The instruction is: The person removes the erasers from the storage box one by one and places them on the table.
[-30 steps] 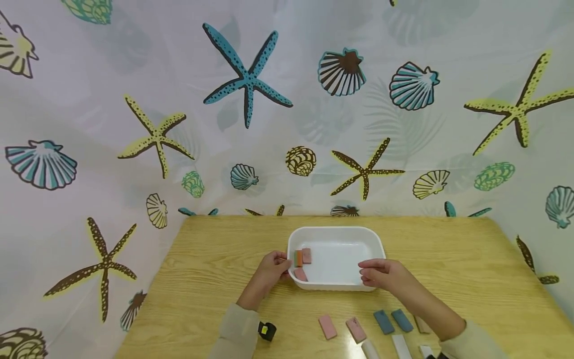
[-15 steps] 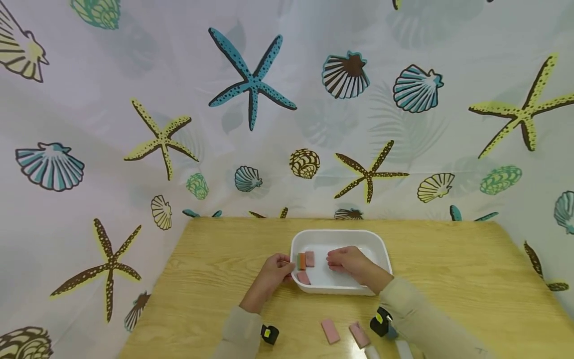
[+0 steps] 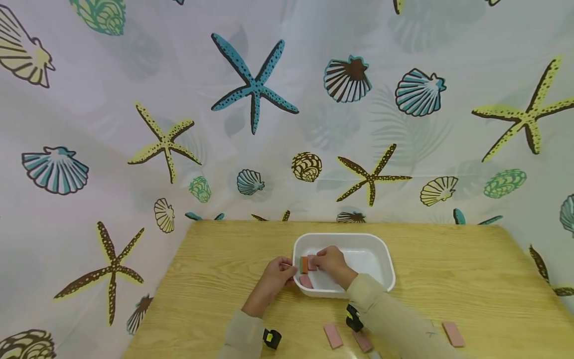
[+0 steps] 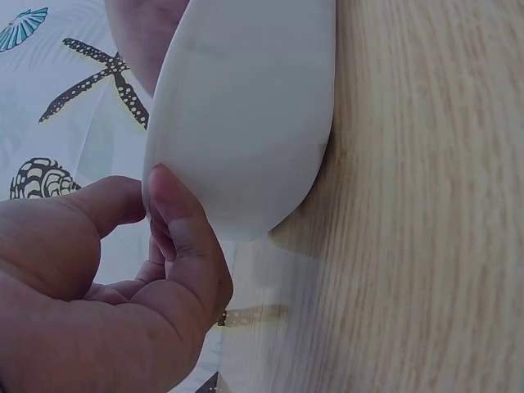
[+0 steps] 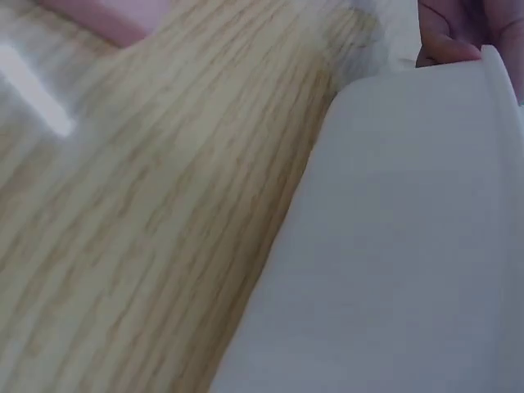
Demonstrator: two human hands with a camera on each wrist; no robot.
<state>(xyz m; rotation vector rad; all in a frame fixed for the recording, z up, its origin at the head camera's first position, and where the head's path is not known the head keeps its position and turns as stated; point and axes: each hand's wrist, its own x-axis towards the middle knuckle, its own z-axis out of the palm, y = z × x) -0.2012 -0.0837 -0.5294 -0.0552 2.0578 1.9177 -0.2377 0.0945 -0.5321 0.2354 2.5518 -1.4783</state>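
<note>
A white rectangular tray [image 3: 343, 294] lies on the wooden table. My left hand [image 3: 275, 276] pinches its left rim; in the left wrist view, thumb and fingers meet at the rim of the tray [image 4: 246, 123]. Inside the tray at the left are an orange-and-green block [image 3: 303, 266], a pink block [image 3: 311, 263] and, below, another pink block [image 3: 306, 282]. Reaching in from the right, my right hand [image 3: 333, 264] has its fingertips on the upper pink block, which they partly cover. The right wrist view shows mostly the tray's outer wall [image 5: 385, 229].
Closer to me on the table lie a pink block [image 3: 333, 336], a second one [image 3: 363, 342] partly behind the right arm, and another [image 3: 453, 333] at the right. A patterned cloth [image 3: 269, 134] with starfish and shells hangs behind and beside the table.
My right hand has moved left from the tray's right rim, across its inside, to the upper pink block. My left hand stays on the left rim. The head view has shifted slightly.
</note>
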